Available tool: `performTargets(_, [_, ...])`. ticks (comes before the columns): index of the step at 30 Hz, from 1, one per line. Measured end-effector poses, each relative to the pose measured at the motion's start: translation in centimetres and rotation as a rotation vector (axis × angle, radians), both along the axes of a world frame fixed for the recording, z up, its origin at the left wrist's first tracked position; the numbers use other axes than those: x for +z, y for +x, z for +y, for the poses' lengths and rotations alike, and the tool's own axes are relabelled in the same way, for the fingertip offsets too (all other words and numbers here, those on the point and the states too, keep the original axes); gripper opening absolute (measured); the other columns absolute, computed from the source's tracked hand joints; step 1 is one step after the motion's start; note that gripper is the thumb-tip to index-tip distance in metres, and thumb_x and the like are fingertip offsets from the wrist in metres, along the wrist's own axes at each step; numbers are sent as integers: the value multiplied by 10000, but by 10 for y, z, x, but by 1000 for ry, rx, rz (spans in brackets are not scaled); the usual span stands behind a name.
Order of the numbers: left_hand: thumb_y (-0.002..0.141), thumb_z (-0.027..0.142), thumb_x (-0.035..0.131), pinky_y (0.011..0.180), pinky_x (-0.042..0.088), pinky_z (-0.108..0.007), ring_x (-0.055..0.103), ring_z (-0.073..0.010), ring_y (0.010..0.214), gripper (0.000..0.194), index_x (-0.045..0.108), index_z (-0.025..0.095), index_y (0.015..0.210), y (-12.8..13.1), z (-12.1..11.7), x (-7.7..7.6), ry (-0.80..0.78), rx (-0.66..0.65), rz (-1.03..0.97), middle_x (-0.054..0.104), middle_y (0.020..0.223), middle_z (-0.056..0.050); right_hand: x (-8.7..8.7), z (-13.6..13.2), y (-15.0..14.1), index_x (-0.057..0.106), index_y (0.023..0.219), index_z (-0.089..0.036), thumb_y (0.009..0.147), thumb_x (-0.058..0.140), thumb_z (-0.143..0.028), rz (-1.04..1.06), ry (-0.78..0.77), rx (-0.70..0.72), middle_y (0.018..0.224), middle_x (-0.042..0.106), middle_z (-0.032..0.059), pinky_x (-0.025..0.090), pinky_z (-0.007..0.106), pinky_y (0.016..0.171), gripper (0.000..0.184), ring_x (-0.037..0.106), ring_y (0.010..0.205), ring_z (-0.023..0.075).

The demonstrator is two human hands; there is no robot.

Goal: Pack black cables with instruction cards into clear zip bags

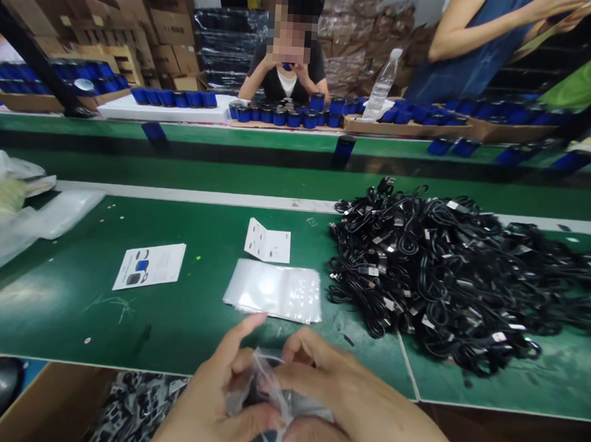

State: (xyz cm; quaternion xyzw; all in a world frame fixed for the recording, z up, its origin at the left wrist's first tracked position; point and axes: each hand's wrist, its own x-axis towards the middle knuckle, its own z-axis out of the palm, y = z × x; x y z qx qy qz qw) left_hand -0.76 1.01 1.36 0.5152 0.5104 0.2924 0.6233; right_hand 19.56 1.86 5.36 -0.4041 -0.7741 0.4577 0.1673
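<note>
Near the table's front edge, my left hand and my right hand both pinch a clear plastic bag. Something dark sits inside the bag, mostly hidden by my fingers; I cannot make out what it is. Just beyond my hands lies a stack of flat clear plastic bags. Behind that stack stands a folded white leaflet, partly opened. To the left rests a pile of printed white cards. A large heap of black USB cables covers the table to the right.
Below the table edge at left, a cardboard box holds many small bagged items. Plastic wrapping lies at far left. Across a green conveyor carrying blue cylinders, a person sits; another stands at right.
</note>
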Motion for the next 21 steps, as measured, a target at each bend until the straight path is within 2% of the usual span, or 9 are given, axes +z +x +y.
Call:
performTargets(3, [624, 234, 787, 762, 531, -337, 684, -203, 768, 843, 404, 290, 1373, -3, 0, -1, -27, -119, 20, 708, 801, 5, -4, 4, 0, 664, 852, -244, 723, 772, -346, -22, 40, 51, 882, 557, -22, 438, 212, 694, 197, 569, 833, 148])
performTargets(6, [618, 290, 805, 729, 538, -336, 681, -203, 738, 852, 419, 303, 1377, -6, 0, -3, 15, -103, 54, 720, 797, 4, -9, 7, 0, 636, 756, -215, 686, 801, -327, -33, 33, 32, 804, 575, -38, 417, 214, 672, 211, 573, 791, 145])
performTargets(8, [593, 350, 822, 709, 540, -325, 680, -206, 723, 742, 550, 288, 1280, -6, 0, -3, 25, -76, 51, 731, 794, -6, -13, 9, 1, 621, 715, -203, 704, 789, -296, 42, -19, 28, 780, 577, -42, 416, 204, 658, 193, 575, 764, 133])
performTargets(10, [573, 425, 822, 703, 534, -308, 677, -209, 723, 548, 692, 268, 1083, -5, 2, 0, 29, -49, 34, 741, 785, -13, -16, 9, 2, 619, 697, -194, 761, 745, -257, 158, -68, -4, 765, 574, -39, 423, 201, 653, 154, 577, 743, 121])
performTargets(14, [710, 522, 693, 581, 499, -237, 626, -163, 639, 310, 762, 245, 831, -1, 8, 10, 102, 74, 19, 703, 739, -15, -21, 4, -1, 626, 720, -192, 823, 663, -170, 289, -81, -212, 761, 589, -23, 435, 236, 675, 112, 573, 724, 123])
performTargets(16, [776, 476, 645, 541, 464, -214, 582, -139, 600, 267, 761, 237, 752, 2, 10, 14, 171, 136, 49, 665, 699, -11, -25, 0, -6, 608, 738, -192, 811, 654, -147, 321, -100, -339, 756, 603, -16, 439, 249, 680, 97, 579, 729, 133])
performTargets(19, [787, 385, 651, 515, 428, -197, 553, -125, 593, 198, 736, 230, 699, 4, 12, 15, 215, 204, 67, 643, 699, -3, -32, -4, -14, 578, 900, -201, 824, 618, -194, 420, -227, -546, 727, 602, -21, 451, 250, 651, 86, 584, 701, 138])
performTargets(21, [788, 356, 647, 517, 425, -189, 557, -124, 617, 167, 721, 229, 707, 4, 12, 14, 213, 239, 53, 640, 731, 1, -36, -5, -17, 574, 907, -194, 859, 574, -266, 438, -300, -585, 700, 595, -17, 448, 250, 624, 86, 571, 670, 139])
